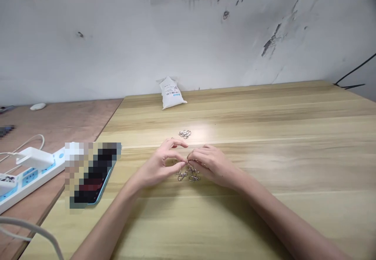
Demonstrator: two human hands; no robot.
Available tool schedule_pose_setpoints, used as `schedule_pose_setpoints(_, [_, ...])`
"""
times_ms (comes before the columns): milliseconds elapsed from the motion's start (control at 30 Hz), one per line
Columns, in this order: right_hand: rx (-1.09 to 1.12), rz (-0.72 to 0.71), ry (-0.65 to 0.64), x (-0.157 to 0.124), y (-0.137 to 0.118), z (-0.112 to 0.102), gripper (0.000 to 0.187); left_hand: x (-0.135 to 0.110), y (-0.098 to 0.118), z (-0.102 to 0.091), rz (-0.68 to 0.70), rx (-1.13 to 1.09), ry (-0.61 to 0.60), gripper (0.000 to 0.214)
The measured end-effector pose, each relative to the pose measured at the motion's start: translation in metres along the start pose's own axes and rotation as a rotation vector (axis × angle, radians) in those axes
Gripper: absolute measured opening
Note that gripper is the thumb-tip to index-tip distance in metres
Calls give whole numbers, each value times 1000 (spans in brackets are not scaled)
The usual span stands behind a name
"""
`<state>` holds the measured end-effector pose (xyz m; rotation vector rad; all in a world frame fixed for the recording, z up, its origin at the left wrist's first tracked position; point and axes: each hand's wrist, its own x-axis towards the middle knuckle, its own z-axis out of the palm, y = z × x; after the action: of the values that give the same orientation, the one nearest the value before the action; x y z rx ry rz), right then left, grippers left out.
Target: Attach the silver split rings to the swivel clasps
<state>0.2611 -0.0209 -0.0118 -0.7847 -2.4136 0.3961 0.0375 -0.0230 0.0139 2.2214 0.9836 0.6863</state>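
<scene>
Left hand and right hand are held low over a wooden table, fingers curled, with the fingertips pressed together at centre; whether they pinch a clasp is too small to tell. Metal swivel clasps lie in a loose heap just under the hands, at 6 o'clock from the fingertips. A second heap lies near, at 12 o'clock. Farther out at 12 o'clock, a white bag leans against the wall. At 9 o'clock are a pixelated phone and, on a reddish board, a white power strip — the strip just beyond the phone.
</scene>
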Motion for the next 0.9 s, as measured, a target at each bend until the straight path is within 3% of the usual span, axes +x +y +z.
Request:
schedule_pose_setpoints(267, [-106,-71,-83,-1,1,1,22,1,-1,1,102,140,-58,13])
schedule_pose_setpoints(367, [-175,-77,-35,0,1,3,22,3,-4,5,162,225,-2,12])
schedule_pose_setpoints(467, [-245,-50,96,1,-1,5,23,5,-4,8,183,301,100,11])
schedule_pose_setpoints(633, [-402,-24,258,3,-9,11,25,6,0,12,145,379,209,13])
schedule_pose_setpoints(900, [-446,-110,173,1,-8,5,21,3,-4,9,-15,304,223,11])
